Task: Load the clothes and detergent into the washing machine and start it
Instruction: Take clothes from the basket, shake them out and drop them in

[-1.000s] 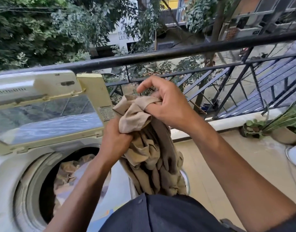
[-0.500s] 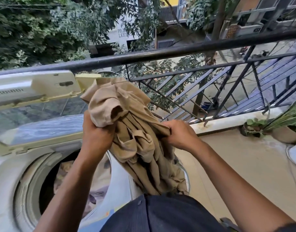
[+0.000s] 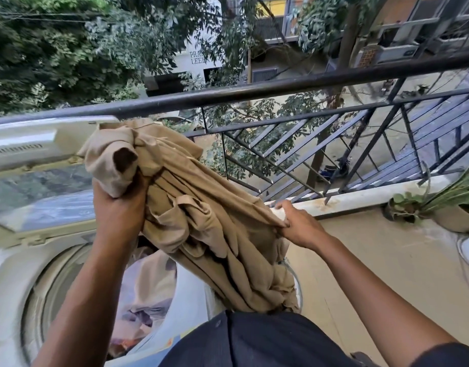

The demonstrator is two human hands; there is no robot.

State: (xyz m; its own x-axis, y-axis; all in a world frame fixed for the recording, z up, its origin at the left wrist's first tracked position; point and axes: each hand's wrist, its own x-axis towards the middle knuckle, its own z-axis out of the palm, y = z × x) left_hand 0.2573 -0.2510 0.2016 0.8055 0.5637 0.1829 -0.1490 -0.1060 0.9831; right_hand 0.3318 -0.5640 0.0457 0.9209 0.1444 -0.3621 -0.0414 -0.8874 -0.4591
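A crumpled tan garment (image 3: pixel 201 221) hangs in the air above the open top-loading washing machine (image 3: pixel 13 266). My left hand (image 3: pixel 119 210) grips its bunched upper end over the drum. My right hand (image 3: pixel 297 223) pinches the cloth's right edge, stretching it out sideways. The garment's lower part droops toward my waist. Inside the round drum opening (image 3: pixel 146 300) lie other clothes, tan and mixed colours. The machine's lid (image 3: pixel 40 176) stands raised behind my left hand. No detergent is visible.
A black metal railing (image 3: pixel 281 86) runs across just behind the machine, with a pale ledge (image 3: pixel 373 197) at its foot. Potted plants (image 3: pixel 450 207) stand at the right on the beige balcony floor (image 3: pixel 387 260). Trees and buildings lie beyond.
My right hand dropped from the top of the garment to its right edge and pulled it outward. My left hand lifted the bunched end higher and to the left, over the drum.
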